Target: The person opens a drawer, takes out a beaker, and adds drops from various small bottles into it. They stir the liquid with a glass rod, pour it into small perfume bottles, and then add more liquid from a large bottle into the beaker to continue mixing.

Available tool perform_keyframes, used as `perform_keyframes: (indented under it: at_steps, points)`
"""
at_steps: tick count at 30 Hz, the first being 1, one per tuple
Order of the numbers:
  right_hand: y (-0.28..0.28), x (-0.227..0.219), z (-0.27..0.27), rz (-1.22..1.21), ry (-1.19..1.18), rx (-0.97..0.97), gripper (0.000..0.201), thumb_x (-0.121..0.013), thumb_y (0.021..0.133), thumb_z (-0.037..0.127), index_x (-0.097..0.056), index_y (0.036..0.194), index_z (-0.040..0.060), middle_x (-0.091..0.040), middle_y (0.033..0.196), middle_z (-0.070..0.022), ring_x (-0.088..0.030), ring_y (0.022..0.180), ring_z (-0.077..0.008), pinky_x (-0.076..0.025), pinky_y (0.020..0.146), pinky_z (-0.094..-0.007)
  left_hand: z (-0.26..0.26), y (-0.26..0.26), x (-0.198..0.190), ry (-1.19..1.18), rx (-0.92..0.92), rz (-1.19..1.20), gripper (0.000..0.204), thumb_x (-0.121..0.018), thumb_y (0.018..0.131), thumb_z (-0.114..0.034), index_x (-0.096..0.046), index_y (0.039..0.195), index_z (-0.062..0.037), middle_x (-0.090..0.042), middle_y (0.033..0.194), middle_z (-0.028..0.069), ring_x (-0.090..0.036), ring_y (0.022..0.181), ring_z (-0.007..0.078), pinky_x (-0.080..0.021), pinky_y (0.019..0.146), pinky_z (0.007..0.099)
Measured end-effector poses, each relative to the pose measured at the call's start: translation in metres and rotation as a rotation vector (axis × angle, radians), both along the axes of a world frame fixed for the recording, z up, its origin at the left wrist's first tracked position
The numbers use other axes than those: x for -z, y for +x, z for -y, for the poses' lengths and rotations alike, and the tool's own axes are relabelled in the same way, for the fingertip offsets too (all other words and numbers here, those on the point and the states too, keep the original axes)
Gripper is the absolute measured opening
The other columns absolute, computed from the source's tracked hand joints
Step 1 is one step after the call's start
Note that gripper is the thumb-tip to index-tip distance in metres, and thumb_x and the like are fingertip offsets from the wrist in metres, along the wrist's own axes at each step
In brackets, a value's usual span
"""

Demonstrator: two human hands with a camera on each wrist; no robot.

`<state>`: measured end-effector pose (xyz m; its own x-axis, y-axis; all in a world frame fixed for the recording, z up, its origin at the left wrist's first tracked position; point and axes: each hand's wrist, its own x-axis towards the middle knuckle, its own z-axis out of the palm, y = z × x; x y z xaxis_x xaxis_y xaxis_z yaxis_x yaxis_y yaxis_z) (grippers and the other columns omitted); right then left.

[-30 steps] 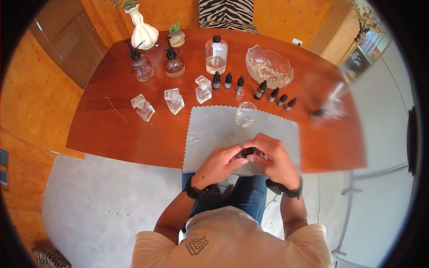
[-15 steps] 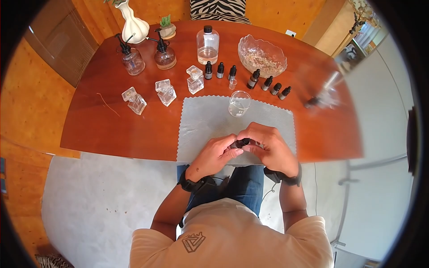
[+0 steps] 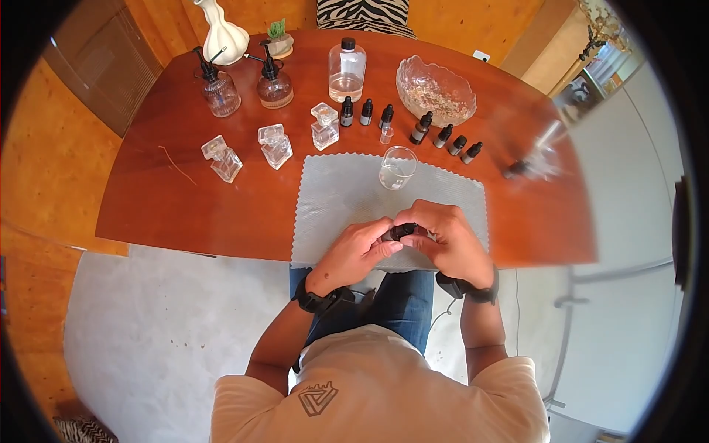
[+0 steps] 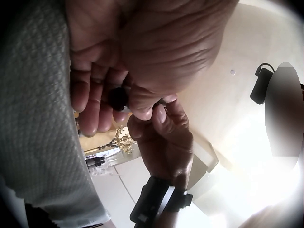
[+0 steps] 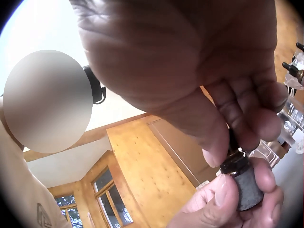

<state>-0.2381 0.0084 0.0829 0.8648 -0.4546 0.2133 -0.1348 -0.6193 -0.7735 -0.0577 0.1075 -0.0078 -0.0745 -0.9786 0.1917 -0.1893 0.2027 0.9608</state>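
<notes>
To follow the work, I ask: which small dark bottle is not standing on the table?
The held bottle: the left hand grips its labelled body, the right hand its top. The other bottles stand beyond the mat.

Smooth, shiny wood is seen on the wide red-brown table [image 3: 170,214]. The grey mat with a zigzag edge [image 4: 42,109] is covered in small, dull bumps. The small dark bottle with a shiny neck [image 5: 237,166] is wrapped in a dull grey label [image 5: 248,191].
</notes>
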Motion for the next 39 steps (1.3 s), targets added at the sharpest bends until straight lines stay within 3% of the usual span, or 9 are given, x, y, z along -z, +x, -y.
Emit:
perform_keyframes:
  at_steps: [9, 16, 20, 24, 27, 28, 32, 36, 39]
  points:
    - [-0.004, -0.001, 0.021, 0.046, -0.039, -0.189, 0.031, -0.074, 0.078, -0.008, -0.070, 0.108, 0.0002, -0.067, 0.092, -0.0130, -0.064, 0.081, -0.0322, -0.051, 0.071, -0.0378, 0.000, 0.002, -0.002, 0.013, 0.049, 0.008, 0.030, -0.067, 0.101, -0.021, -0.061, 0.116, 0.0037, -0.062, 0.089, 0.0099, -0.055, 0.078, 0.0182, -0.050, 0.076, 0.0316]
    - [-0.011, -0.027, 0.034, 0.165, -0.090, 0.141, 0.024, -0.083, 0.084, 0.009, -0.073, 0.103, 0.0009, -0.070, 0.085, -0.0060, -0.062, 0.072, -0.0144, -0.050, 0.067, -0.0280, -0.001, 0.003, -0.003, 0.053, 0.043, 0.009, 0.028, -0.065, 0.102, -0.019, -0.061, 0.118, 0.0035, -0.068, 0.096, 0.0118, -0.062, 0.083, 0.0168, -0.053, 0.081, 0.0300]
    - [-0.002, -0.034, 0.049, 0.347, -0.122, 0.291, 0.021, -0.082, 0.085, 0.008, -0.074, 0.103, 0.0021, -0.071, 0.087, -0.0047, -0.060, 0.072, -0.0096, -0.049, 0.067, -0.0251, 0.000, 0.003, -0.001, 0.055, 0.025, 0.020, 0.029, -0.066, 0.102, -0.020, -0.061, 0.119, 0.0037, -0.068, 0.097, 0.0119, -0.063, 0.083, 0.0161, -0.053, 0.081, 0.0303]
    - [0.020, -0.033, 0.052, 0.614, -0.035, 0.501, 0.019, -0.079, 0.086, 0.005, -0.073, 0.103, 0.0004, -0.071, 0.083, -0.0069, -0.060, 0.071, -0.0111, -0.049, 0.066, -0.0270, 0.000, 0.004, -0.003, 0.067, 0.029, 0.014, 0.030, -0.067, 0.101, -0.019, -0.061, 0.120, 0.0039, -0.069, 0.098, 0.0113, -0.063, 0.084, 0.0161, -0.053, 0.081, 0.0306]
    - [0.031, -0.001, 0.079, 0.100, -0.209, 0.373, 0.018, -0.078, 0.086, 0.004, -0.073, 0.102, -0.0015, -0.070, 0.081, -0.0101, -0.060, 0.070, -0.0124, -0.050, 0.066, -0.0287, -0.002, 0.000, -0.001, 0.088, 0.030, -0.008, 0.030, -0.067, 0.101, -0.019, -0.061, 0.119, 0.0038, -0.070, 0.099, 0.0110, -0.064, 0.084, 0.0156, -0.054, 0.082, 0.0303]
    - [0.032, 0.008, 0.079, 0.103, -0.282, 0.341, 0.019, -0.078, 0.086, 0.005, -0.072, 0.102, -0.0027, -0.069, 0.078, -0.0120, -0.060, 0.068, -0.0134, -0.050, 0.065, -0.0297, -0.003, 0.000, -0.003, 0.081, 0.023, 0.007, 0.030, -0.067, 0.101, -0.019, -0.061, 0.119, 0.0037, -0.070, 0.099, 0.0111, -0.065, 0.085, 0.0154, -0.054, 0.082, 0.0304]
    - [0.025, 0.011, 0.078, 0.237, -0.019, 0.456, 0.023, -0.080, 0.086, 0.007, -0.072, 0.104, -0.0031, -0.068, 0.077, -0.0100, -0.059, 0.065, -0.0122, -0.049, 0.062, -0.0303, 0.000, -0.001, 0.005, -0.062, -0.044, 0.008, 0.029, -0.066, 0.102, -0.023, -0.059, 0.116, 0.0015, -0.060, 0.082, 0.0129, -0.052, 0.068, 0.0229, -0.047, 0.066, 0.0356]
    - [0.012, 0.006, 0.067, 0.237, 0.057, 0.465, 0.023, -0.080, 0.087, 0.006, -0.072, 0.107, -0.0026, -0.070, 0.083, -0.0045, -0.058, 0.071, -0.0069, -0.048, 0.065, -0.0253, 0.003, -0.004, 0.006, -0.046, -0.046, -0.049, 0.029, -0.066, 0.101, -0.022, -0.059, 0.117, 0.0015, -0.060, 0.084, 0.0127, -0.053, 0.067, 0.0220, -0.048, 0.066, 0.0347]
    - [0.002, 0.002, 0.047, 0.262, 0.331, 0.330, 0.022, -0.081, 0.087, 0.005, -0.072, 0.105, -0.0022, -0.069, 0.087, -0.0017, -0.057, 0.072, -0.0060, -0.047, 0.066, -0.0232, 0.002, -0.002, 0.007, -0.050, -0.066, -0.018, 0.029, -0.066, 0.101, -0.022, -0.059, 0.118, 0.0011, -0.061, 0.085, 0.0123, -0.054, 0.068, 0.0213, -0.048, 0.066, 0.0343]
